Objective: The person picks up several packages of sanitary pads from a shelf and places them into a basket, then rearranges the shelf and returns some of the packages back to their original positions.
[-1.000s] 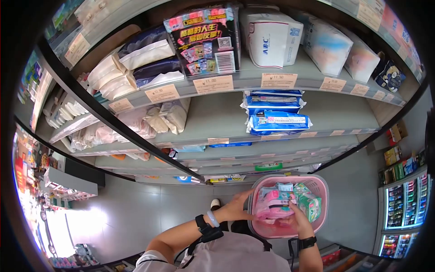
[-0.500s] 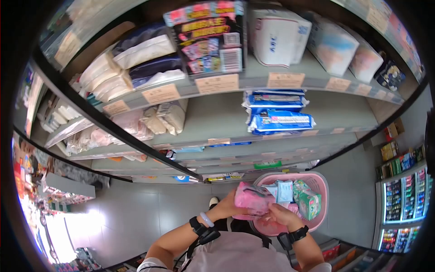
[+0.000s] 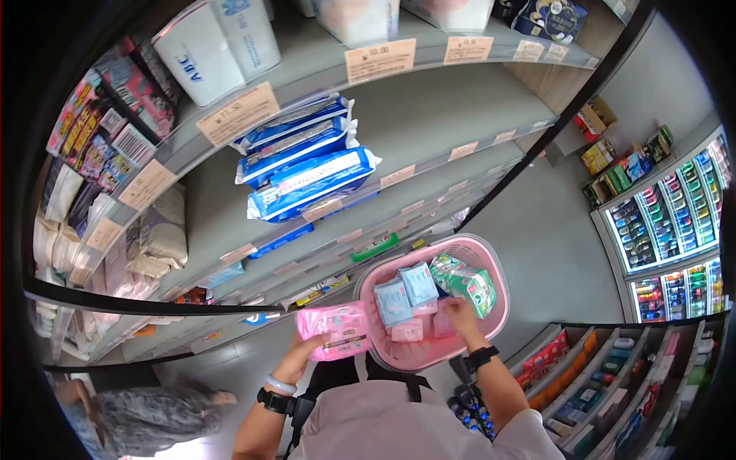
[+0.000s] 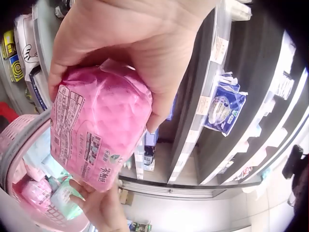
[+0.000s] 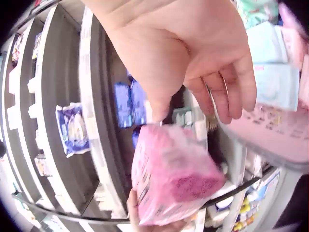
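Note:
My left hand grips a pink plastic pack of sanitary pads, held up just left of the pink shopping basket. Thumb and fingers wrap the pack's end in the left wrist view. My right hand is over the basket's right half, near a small pink pack. Seen from the right wrist, its fingers are loosely bent and hold nothing. Inside the basket lie light-blue packs, another pink pack and a green pack.
Store shelves rise ahead, with blue packs and white ABC packs on them. Another stocked shelf stands close at the right. Drinks coolers are beyond it. A person in a patterned garment is at the lower left.
My left hand has lifted the pink pack out of the basket and moved it left. The right hand has let go of that pack and stays over the basket. The view has turned right.

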Motion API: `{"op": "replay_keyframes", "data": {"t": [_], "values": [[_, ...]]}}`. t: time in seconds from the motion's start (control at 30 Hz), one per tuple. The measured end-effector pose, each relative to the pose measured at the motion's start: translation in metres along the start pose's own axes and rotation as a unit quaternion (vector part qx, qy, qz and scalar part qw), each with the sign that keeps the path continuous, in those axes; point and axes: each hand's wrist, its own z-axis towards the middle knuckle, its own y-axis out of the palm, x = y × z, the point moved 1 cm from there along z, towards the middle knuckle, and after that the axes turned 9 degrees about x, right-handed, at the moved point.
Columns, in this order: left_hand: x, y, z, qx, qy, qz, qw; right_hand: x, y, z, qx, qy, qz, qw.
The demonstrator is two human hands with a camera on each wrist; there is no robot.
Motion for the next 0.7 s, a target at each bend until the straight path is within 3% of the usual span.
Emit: {"op": "replay_keyframes", "data": {"t": [0.07, 0.13, 0.17, 0.3, 0.37, 0.4, 0.47, 0.6, 0.67, 0.7], "values": [[-0.004, -0.010, 0.002, 0.038, 0.001, -0.014, 0.999, 0.024, -0.013, 0.010, 0.033, 0.010, -0.056, 0.998], [-0.005, -0.015, 0.000, 0.053, -0.011, -0.018, 0.998, 0.041, -0.015, 0.018, -0.099, 0.058, -0.212, 0.971], [-0.002, -0.015, -0.003, 0.063, -0.020, -0.030, 0.997, 0.056, -0.007, 0.020, -0.120, -0.011, -0.280, 0.952], [0.010, -0.010, -0.014, 0.078, -0.022, -0.029, 0.996, 0.089, 0.028, 0.020, -0.128, 0.065, -0.367, 0.919], [0.009, -0.014, -0.017, 0.080, -0.012, -0.008, 0.997, 0.131, 0.058, 0.025, -0.061, 0.141, -0.428, 0.891], [0.012, -0.013, -0.019, 0.080, -0.012, -0.005, 0.997, 0.115, 0.058, 0.022, -0.063, 0.143, -0.426, 0.891], [0.020, -0.010, -0.025, 0.084, -0.006, 0.003, 0.996, 0.090, 0.057, 0.015, 0.016, 0.244, -0.442, 0.863], [0.025, -0.009, -0.023, 0.087, -0.020, 0.003, 0.996, 0.095, 0.050, 0.018, 0.037, 0.307, -0.443, 0.842], [0.030, -0.008, -0.020, 0.077, -0.022, 0.007, 0.997, 0.085, 0.034, 0.017, -0.034, 0.270, -0.350, 0.896], [0.033, -0.007, -0.017, 0.066, -0.023, 0.008, 0.998, 0.088, 0.033, 0.018, -0.033, 0.273, -0.348, 0.896]]}}
